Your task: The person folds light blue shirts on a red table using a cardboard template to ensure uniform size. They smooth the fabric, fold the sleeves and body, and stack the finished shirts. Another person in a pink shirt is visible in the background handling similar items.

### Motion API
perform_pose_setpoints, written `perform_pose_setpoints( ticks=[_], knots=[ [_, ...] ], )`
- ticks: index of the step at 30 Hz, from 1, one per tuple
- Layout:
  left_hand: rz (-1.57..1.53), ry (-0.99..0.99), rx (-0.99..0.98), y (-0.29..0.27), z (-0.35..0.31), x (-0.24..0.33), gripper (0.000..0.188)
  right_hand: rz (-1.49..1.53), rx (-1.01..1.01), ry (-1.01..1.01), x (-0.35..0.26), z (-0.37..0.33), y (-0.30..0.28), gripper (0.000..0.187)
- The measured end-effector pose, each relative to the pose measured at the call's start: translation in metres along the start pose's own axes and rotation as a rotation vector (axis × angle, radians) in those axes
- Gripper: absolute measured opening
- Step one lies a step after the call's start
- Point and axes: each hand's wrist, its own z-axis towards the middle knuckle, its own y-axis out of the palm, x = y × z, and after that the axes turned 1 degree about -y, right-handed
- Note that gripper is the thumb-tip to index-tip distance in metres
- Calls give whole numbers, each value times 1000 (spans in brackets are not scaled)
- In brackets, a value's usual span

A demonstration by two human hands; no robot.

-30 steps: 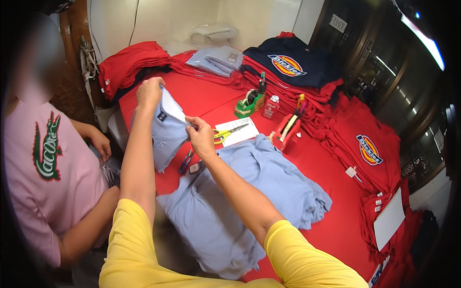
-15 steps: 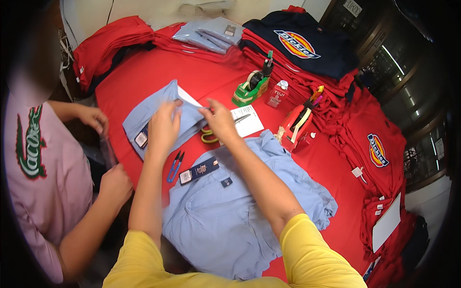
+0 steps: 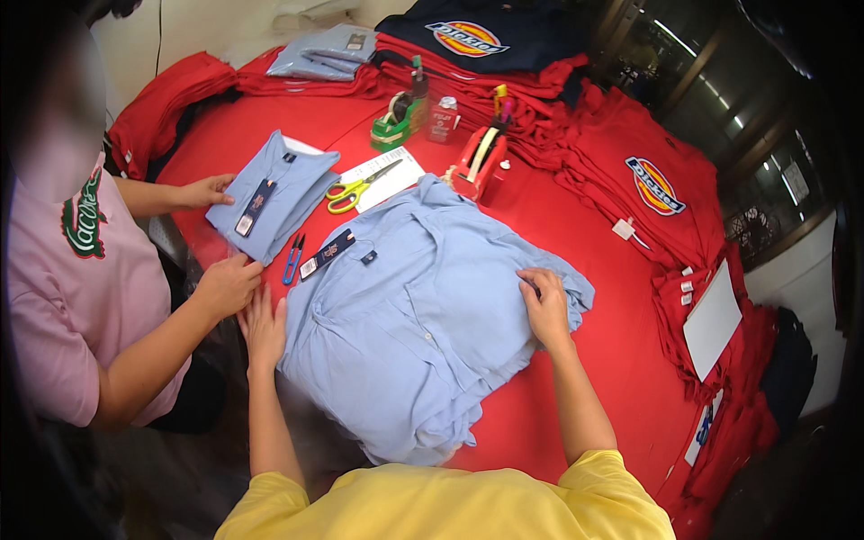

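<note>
A light blue shirt (image 3: 396, 315) lies unfolded and rumpled in front of me, with a dark hang tag (image 3: 328, 255) near its neck. My left hand (image 3: 264, 331) rests at its left edge, fingers stretched out and holding nothing. On the right side of the shirt, my right hand (image 3: 545, 310) has bent fingers closed at the fabric. A folded light blue shirt (image 3: 279, 202), also tagged, lies farther left, with a co-worker's two hands at its left and near edges. Blue thread snips (image 3: 293, 261) lie between the two shirts, and yellow-handled scissors (image 3: 346, 196) are just beyond.
Past the shirts stand a green tape dispenser (image 3: 393, 129), a red tape dispenser (image 3: 481, 162) and a small red carton (image 3: 442, 121). Red garments (image 3: 666, 225) are heaped along the right; a dark garment (image 3: 486, 40) tops the back stack. Bagged blue shirts (image 3: 326, 52) sit behind. The co-worker stands left.
Both my hands have let go of the folded shirt and come back to the unfolded one, the right hand moving rightward. The co-worker's hands have come onto the folded shirt. My view has shifted.
</note>
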Motion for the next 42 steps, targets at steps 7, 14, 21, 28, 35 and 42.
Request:
perform_pose_setpoints(
  ticks=[7,14,21,28,35,42],
  knots=[
    [-370,-305,135,-18,-86,-26,49,-88,237,-5,29,-3,5,21],
    [-355,164,376,-19,-90,71,33,-75,68,-279,4,91,58,24],
    [-472,-84,147,3,-66,78,44,62,-110,-371,-34,72,7,16],
    [-407,161,502,-3,-92,88,15,-188,-597,-346,-60,-87,-149,21],
    [-710,439,370,-116,-220,221,15,-205,-93,-276,32,-192,-279,27],
    [-712,905,445,-171,-237,421,26,-62,853,-189,66,-268,-482,17]
  ],
)
